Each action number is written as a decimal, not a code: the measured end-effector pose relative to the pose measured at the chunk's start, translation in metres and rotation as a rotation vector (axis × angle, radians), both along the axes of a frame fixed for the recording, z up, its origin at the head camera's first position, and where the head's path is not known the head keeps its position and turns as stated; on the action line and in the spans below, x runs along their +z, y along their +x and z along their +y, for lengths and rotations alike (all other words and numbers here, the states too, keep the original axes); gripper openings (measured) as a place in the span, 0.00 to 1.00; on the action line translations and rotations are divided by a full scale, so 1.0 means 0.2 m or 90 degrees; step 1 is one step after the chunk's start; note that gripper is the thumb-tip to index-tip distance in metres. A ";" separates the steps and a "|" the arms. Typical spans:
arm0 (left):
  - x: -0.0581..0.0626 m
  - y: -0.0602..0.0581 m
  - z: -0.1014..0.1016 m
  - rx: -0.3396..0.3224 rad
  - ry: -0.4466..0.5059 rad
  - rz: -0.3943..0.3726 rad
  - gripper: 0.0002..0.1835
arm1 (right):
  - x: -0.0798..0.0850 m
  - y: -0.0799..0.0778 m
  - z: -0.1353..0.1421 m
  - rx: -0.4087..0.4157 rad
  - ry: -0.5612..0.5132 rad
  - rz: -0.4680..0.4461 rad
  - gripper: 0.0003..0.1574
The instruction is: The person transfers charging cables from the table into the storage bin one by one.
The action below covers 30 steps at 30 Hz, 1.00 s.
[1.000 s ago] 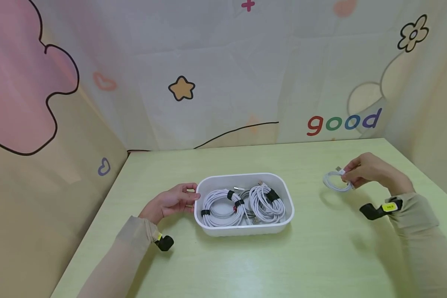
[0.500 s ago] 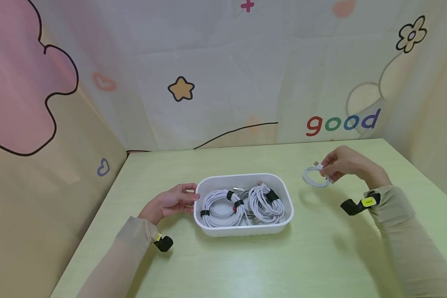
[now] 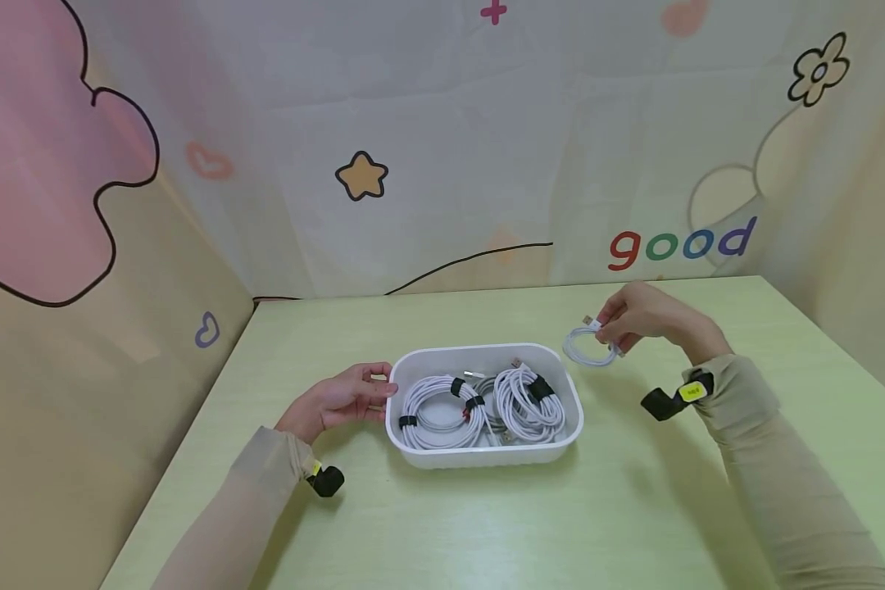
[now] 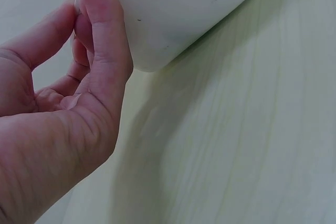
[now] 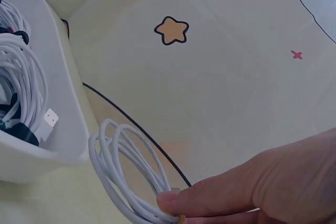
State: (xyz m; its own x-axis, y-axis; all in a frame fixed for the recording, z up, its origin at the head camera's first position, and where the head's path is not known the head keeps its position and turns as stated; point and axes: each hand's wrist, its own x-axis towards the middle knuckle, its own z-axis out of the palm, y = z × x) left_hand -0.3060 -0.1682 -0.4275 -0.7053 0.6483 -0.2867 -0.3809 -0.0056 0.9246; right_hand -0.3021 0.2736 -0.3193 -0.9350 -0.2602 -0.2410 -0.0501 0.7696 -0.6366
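Observation:
My left hand [image 3: 345, 397] pinches the left rim of a white plastic box [image 3: 479, 458], thumb on top. In the left wrist view its fingers [image 4: 107, 51] lie against the box wall. Inside the box are coiled white cables, one coil [image 3: 422, 438] on the left with black straps and another [image 3: 524, 414] on the right with a black strap. Just beyond the box's back right corner, my right hand [image 3: 647, 318] holds a small coiled white USB cable [image 5: 113, 167] between thumb and fingers, above the table. Its metal plug [image 3: 587, 320] points up and left.
The box stands on a pale green-yellow table [image 3: 457, 533]. A printed fabric backdrop [image 3: 442, 164] rises behind the table and along its sides. Each wrist wears a black camera, the right one [image 3: 664, 404] hanging over the table.
My right hand has carried the coiled USB cable leftward from the right side of the table to near the box's right end. The left hand and box have stayed put.

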 end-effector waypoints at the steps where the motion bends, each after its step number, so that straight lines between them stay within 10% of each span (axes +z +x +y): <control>1: 0.00 0.00 0.00 -0.001 0.000 0.002 0.05 | 0.00 0.00 -0.02 0.002 0.004 0.000 0.20; 21: 0.00 -0.01 0.01 -0.007 0.003 0.000 0.06 | 0.00 -0.04 -0.47 0.097 -0.025 0.031 0.16; 27: 0.01 -0.01 0.03 -0.002 -0.027 0.015 0.06 | 0.01 0.00 -0.48 0.089 0.014 0.122 0.17; 30: 0.07 0.01 0.04 0.012 -0.128 0.107 0.08 | 0.05 0.03 -0.45 0.081 0.005 0.206 0.21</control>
